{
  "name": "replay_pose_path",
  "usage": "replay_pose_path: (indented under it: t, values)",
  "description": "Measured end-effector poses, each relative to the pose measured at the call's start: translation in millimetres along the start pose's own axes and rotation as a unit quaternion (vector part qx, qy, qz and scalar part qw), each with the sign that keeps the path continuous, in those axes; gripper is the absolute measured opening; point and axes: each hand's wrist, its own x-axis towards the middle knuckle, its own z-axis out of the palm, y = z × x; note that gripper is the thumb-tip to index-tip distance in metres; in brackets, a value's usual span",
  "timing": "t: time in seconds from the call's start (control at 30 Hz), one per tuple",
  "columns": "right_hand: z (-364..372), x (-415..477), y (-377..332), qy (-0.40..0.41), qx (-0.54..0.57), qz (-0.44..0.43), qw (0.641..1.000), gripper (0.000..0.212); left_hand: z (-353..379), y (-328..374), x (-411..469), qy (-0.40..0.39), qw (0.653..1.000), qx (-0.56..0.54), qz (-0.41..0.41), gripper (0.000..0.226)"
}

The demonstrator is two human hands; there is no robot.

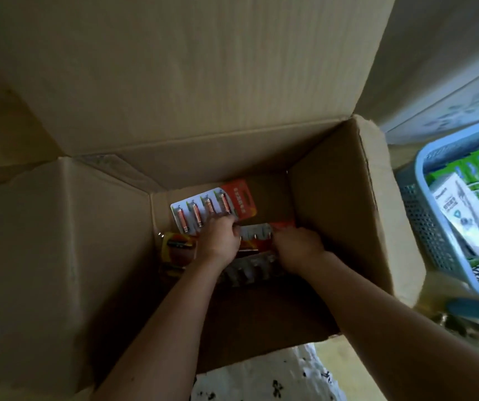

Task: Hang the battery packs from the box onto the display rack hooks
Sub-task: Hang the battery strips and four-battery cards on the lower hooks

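Both my arms reach down into a large open cardboard box [345, 198]. My left hand [219, 240] grips the lower edge of a battery pack [209, 208], an orange-and-white card with several copper-coloured batteries, tilted up against the box's far wall. My right hand [296, 247] has its fingers curled round a second battery pack [257, 231] lying just to the right of my left hand. More packs [179, 247] lie in the dim bottom of the box, partly hidden by my hands. No display rack is in view.
The box's tall flaps [203, 68] stand open at the back and left. A blue plastic basket [426, 221] with green and white packaged goods stands to the right of the box. A patterned white cloth [261, 380] shows below the box's near edge.
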Motion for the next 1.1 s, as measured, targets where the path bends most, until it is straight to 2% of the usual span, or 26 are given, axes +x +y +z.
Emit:
replay_pose_path:
  t: [0.13, 0.27, 0.43, 0.6, 0.77, 0.83, 0.9, 1.0, 1.1]
  values:
    - [-15.5, -7.8, 11.7, 0.002, 0.14, 0.016, 0.99, 0.03, -3.3, 5.0, 3.0, -0.042, 0.991, 0.124, 0.018, 0.034]
    - [-15.2, -32.2, 19.5, 0.023, 0.272, 0.012, 0.962, 0.028, -12.3, 8.1, -9.0, -0.105, 0.99, 0.094, -0.02, 0.029]
    - [-34.5, -90.2, 9.6, 0.138, 0.321, -0.023, 0.937, 0.021, -70.6, 19.9, -56.9, -0.006, 0.998, 0.05, -0.028, 0.018]
    - [-97.6, -168.5, -1.7, 0.162, 0.33, -0.073, 0.927, 0.021, -148.7, 37.7, -128.2, 0.016, 0.996, -0.085, -0.018, 0.02]
    - [-184.9, -261.4, -25.7, 0.199, 0.37, -0.118, 0.9, 0.003, -239.7, 67.9, -222.8, 0.021, 0.95, -0.312, -0.006, 0.033]
    - [-222.5, -300.2, -43.8, 0.21, 0.426, -0.138, 0.869, 0.009, -276.9, 76.4, -258.7, 0.027, 0.93, -0.367, -0.013, 0.034]
    - [-256.4, -334.9, -67.0, 0.205, 0.525, -0.159, 0.81, 0.006, -315.8, 80.7, -291.9, 0.059, 0.912, -0.406, -0.017, 0.031]
    - [-293.5, -371.8, -109.1, 0.153, 0.65, -0.184, 0.721, 0.007, -368.0, 82.3, -334.4, 0.095, 0.899, -0.428, -0.009, 0.025]
    - [-322.0, -396.6, -153.6, 0.153, 0.67, -0.224, 0.691, 0.008, -414.7, 78.5, -371.7, 0.143, 0.88, -0.452, 0.013, 0.025]
